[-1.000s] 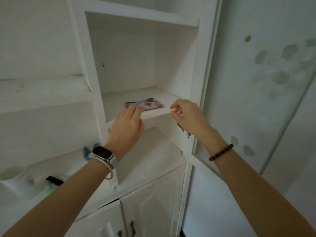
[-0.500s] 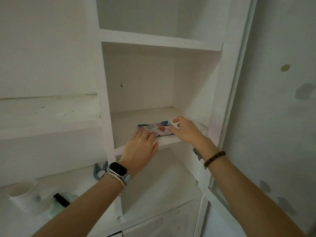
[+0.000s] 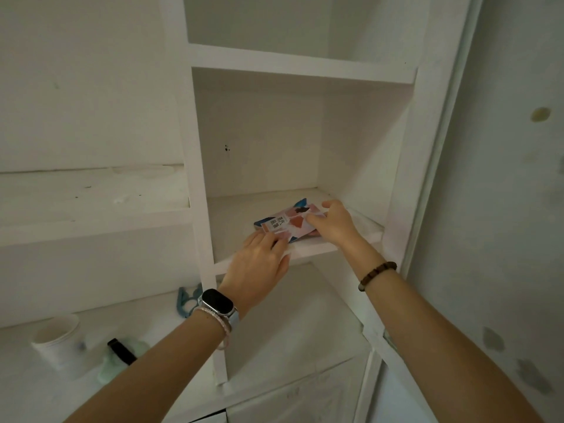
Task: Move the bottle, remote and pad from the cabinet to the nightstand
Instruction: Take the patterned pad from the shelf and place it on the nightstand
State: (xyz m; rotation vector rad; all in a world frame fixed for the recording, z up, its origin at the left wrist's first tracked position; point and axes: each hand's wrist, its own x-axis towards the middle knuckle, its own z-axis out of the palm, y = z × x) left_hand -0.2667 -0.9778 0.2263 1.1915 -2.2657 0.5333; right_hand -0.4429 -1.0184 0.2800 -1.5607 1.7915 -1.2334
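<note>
Pad (image 3: 287, 222) lies on the cabinet shelf (image 3: 238, 221), and both hands have now reached it. Left hand (image 3: 259, 264) presses flat fingers on its near corner, grip not closed. Right hand (image 3: 332, 224) grip pinches the right edge, so the lift looks next.

Colourful flat pad (image 3: 283, 224) lies on the cabinet shelf (image 3: 238, 218).

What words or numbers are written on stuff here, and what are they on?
Pad: dark printed characters in two short rows on its white label, too blurred to read.
Smartwatch: screen dark, no text.
Paper cup: no print visible.
Nothing else in view bears writing.
</note>
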